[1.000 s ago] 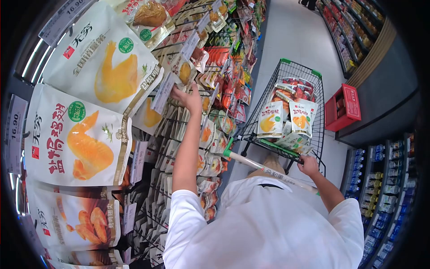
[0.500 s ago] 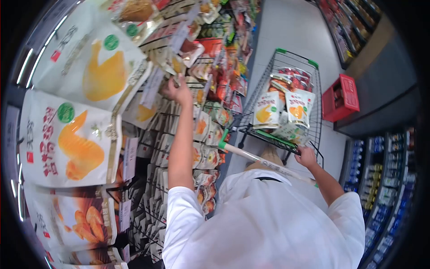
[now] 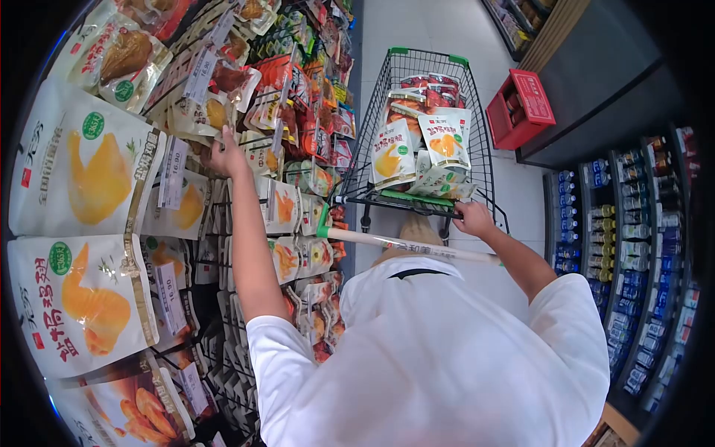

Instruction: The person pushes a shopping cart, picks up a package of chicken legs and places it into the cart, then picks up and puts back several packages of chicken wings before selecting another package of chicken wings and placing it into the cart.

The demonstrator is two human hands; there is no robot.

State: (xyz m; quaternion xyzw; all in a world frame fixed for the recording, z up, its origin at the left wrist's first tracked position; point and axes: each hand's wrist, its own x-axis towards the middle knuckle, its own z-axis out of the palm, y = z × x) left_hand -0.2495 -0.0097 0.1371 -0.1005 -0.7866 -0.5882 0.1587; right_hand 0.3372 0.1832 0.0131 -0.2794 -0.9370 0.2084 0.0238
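Observation:
My left hand (image 3: 225, 156) reaches up to the hanging rack on my left and touches a small snack packet (image 3: 211, 114) with an orange picture, next to a white price tag (image 3: 173, 173). Whether its fingers are closed on the packet is hidden. My right hand (image 3: 474, 218) grips the cream handle bar (image 3: 402, 243) of a wire shopping cart (image 3: 372, 134). The cart holds several white chicken snack bags (image 3: 393, 154) and red packets (image 3: 439, 80).
Big white snack bags (image 3: 86, 167) hang close at my left. A red crate (image 3: 520, 108) sits on the floor at the right, beside dark shelving. Bottled drinks (image 3: 633, 246) fill shelves on the right. The pale aisle floor (image 3: 436, 26) runs ahead beyond the cart.
The view has swung right, so the rack, cart and crate sit differently in frame. My left hand stays raised at the hanging packets; my right hand stays on the handle bar.

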